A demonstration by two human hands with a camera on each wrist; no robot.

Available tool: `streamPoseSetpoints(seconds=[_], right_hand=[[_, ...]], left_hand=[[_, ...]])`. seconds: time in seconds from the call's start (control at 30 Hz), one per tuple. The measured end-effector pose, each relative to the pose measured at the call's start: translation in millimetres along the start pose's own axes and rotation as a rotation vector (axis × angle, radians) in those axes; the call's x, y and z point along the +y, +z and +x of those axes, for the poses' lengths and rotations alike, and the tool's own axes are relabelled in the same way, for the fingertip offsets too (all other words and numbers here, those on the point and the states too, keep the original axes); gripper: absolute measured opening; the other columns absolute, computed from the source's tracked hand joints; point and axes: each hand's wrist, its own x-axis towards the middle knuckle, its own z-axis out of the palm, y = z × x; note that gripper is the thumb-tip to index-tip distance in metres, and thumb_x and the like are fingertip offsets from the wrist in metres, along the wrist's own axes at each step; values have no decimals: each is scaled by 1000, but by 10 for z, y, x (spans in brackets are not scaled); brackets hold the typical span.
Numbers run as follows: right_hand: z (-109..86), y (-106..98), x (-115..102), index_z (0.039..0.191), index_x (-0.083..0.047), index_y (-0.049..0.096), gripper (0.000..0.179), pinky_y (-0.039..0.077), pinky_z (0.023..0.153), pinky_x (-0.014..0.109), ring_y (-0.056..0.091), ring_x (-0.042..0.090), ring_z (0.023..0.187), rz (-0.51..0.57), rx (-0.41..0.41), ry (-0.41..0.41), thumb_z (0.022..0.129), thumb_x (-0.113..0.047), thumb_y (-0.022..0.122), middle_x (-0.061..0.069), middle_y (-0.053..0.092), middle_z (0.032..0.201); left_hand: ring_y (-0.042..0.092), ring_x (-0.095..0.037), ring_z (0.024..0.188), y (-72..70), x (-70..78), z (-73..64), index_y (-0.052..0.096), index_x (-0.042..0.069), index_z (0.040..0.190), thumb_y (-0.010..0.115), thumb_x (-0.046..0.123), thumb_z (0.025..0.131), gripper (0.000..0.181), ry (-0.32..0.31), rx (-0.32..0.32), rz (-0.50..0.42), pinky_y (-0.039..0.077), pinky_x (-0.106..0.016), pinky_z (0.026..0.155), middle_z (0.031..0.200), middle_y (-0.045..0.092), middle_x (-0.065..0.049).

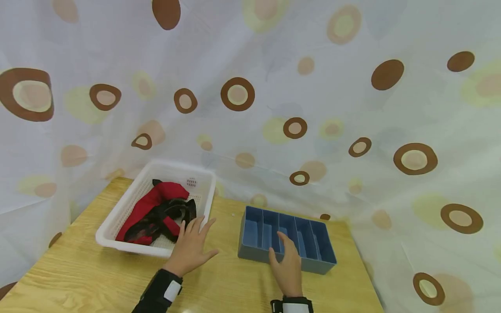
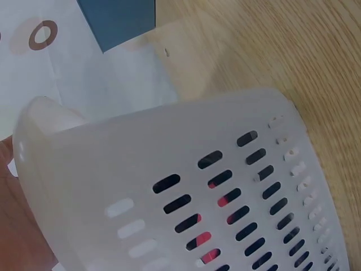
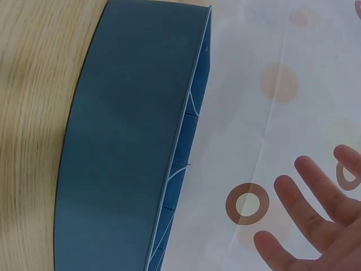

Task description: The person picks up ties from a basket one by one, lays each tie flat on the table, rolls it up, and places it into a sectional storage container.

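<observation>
Head: your left hand [image 1: 192, 250], spread and empty, is over the near right corner of the white basket [image 1: 133, 248]; your right hand [image 1: 288, 265], half-spread, empty, by the blue box [image 1: 254, 253]. Left wrist: basket largely hides your hand. Right wrist: box beside your hand, apart.

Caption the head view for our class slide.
Left grip by a white perforated basket of red and black fabric, right grip by a blue five-compartment organizer, on a wood-grain table.
</observation>
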Motion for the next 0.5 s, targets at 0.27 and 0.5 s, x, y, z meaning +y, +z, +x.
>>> streamPoseSetpoints(seconds=[0.27, 0.5], right_hand=[[24, 66, -128, 132, -6, 50, 51, 36, 95, 63, 53, 36, 117, -4, 2, -76, 86, -18, 66, 17, 56, 128], [-37, 211, -275, 132, -8, 51, 57, 34, 92, 67, 51, 38, 120, -46, -39, -108, 82, -22, 71, 17, 54, 131]], left_hand=[[39, -38, 128, -28, -11, 4, 40, 16, 142, 72, 55, 70, 87, 0, -17, 0, 24, -65, 105, 137, 44, -20], [36, -40, 131, -48, 51, -63, 35, 18, 144, 71, 58, 71, 90, -10, -91, -34, 22, -65, 107, 142, 39, -19]])
